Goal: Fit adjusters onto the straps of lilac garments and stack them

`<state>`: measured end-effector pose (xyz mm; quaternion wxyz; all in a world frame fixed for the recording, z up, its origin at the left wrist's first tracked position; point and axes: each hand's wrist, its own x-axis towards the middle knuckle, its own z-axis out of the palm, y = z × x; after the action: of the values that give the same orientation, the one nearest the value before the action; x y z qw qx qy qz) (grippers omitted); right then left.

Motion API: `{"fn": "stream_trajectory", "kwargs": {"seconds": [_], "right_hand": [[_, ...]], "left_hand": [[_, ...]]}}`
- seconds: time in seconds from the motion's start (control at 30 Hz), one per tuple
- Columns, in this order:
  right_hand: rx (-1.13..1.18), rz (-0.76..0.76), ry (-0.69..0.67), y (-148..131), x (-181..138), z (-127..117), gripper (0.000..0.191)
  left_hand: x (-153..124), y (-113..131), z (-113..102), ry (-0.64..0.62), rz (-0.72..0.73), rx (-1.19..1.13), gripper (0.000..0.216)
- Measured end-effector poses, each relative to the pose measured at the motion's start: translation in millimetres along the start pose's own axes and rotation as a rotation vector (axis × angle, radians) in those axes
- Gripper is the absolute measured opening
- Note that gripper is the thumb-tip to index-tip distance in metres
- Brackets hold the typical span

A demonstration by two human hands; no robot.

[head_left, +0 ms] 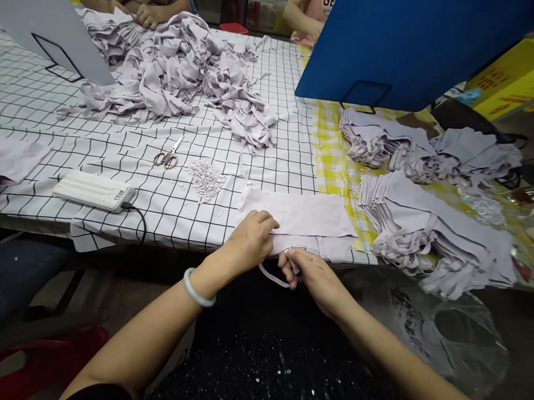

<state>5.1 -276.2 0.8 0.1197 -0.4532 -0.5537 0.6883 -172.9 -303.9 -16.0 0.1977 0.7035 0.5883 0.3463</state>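
Observation:
A pale lilac cloth piece (310, 212) lies flat along the table's near edge. My left hand (252, 238), with a pale bangle on the wrist, has its fingers closed on the cloth's left end. Just below the edge, my right hand (310, 272) is closed in a pinch on a narrow fabric strap (274, 277), which loops down between the two hands. The fingers partly cover what lies inside that pinch. Further off lie open scissors (168, 157) and a small heap of fabric snippets (206, 179).
A large heap of lilac cloth (170, 68) fills the far side. Stacked cloth pieces with straps (433, 221) lie at right, before a blue board (402, 43). A white power bank (94, 190) with a cable lies left. Other people's hands (147, 16) work across the table.

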Motion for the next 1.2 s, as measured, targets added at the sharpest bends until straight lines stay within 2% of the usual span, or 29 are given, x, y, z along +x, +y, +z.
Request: {"fn": "stream_trajectory", "kwargs": {"seconds": [0.13,0.27,0.4,0.6,1.03,1.2], "right_hand": [[0.103,0.145,-0.003,-8,19,1,0.028],[0.17,0.198,0.025,-14,33,6,0.025],[0.214,0.187,0.079,-17,46,7,0.022],[0.229,0.164,0.145,-20,52,6,0.021],[0.237,0.19,0.121,-23,55,3,0.02],[0.218,0.196,0.071,-26,55,1,0.019]], "left_hand": [[16,-28,14,-0.097,0.029,0.164,0.019],[17,-37,20,-0.01,0.032,0.077,0.017],[18,-37,18,0.056,-0.005,-0.077,0.014],[22,-32,11,0.052,-0.089,-0.157,0.013],[24,-30,9,0.007,-0.116,-0.173,0.012],[25,-28,8,0.001,-0.154,-0.183,0.012]]}}
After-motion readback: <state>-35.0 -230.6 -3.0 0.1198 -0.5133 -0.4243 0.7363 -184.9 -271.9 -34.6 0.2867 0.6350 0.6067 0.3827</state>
